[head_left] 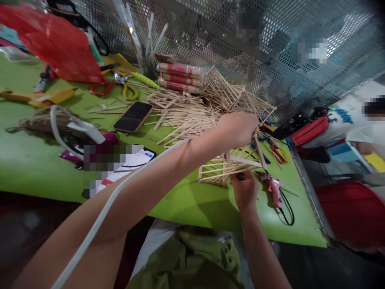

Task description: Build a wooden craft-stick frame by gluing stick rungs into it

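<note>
A small frame of wooden sticks (pixel 207 173) stands over the front right of the green table, with flat craft sticks joined at its right side. My right hand (pixel 246 188) is closed on its lower edge from the near side. Reaching across from the left, my left hand (pixel 240 126) is bent downward at the upper corner of the frame, closed about a flat stick; most of its fingers are hidden behind the hand. A pink glue gun (pixel 274 192) lies just right of my right hand. Behind my left hand rests a larger lattice of thin sticks (pixel 240 94).
Loose sticks (pixel 183 114) are heaped mid-table near packaged stick bundles (pixel 180 76). A black phone (pixel 134 116), yellow glue gun (pixel 39 96), twine (pixel 45 122) and red bag (pixel 60 44) lie left. A white cable (pixel 112 198) crosses my left arm. Perforated metal (pixel 204 28) borders the back.
</note>
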Available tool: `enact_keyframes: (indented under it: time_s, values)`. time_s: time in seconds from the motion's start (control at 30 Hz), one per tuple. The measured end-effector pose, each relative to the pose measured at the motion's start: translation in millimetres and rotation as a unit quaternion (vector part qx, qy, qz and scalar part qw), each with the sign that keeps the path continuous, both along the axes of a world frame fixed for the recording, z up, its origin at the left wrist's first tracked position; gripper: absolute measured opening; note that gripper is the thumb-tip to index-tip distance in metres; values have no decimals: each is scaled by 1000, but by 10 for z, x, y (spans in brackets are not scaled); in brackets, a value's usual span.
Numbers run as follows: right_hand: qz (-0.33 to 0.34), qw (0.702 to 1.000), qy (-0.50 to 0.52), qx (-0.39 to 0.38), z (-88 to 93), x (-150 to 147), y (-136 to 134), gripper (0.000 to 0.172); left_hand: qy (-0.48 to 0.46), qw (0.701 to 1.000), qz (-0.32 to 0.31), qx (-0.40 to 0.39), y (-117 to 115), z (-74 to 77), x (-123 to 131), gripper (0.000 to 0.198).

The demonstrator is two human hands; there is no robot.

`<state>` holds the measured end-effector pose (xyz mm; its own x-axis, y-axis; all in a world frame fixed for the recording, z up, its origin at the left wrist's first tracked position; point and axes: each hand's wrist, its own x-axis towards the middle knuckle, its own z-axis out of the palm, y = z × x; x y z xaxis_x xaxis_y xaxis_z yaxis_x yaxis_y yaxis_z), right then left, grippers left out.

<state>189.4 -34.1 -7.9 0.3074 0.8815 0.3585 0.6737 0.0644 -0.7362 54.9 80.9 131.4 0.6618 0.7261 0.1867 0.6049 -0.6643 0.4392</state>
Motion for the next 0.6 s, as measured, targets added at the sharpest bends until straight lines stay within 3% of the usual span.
enact_keyframes:
  time_s: [0.4, 0.6]
  values:
    - [-5, 1000, 29, 0, 5, -25, 2, 12, 29, 999, 11, 15, -2, -2, 15, 25]
    - [11, 996, 85, -35, 10, -41, -10, 12, 23, 1000, 13, 15, -5, -6, 19, 24]
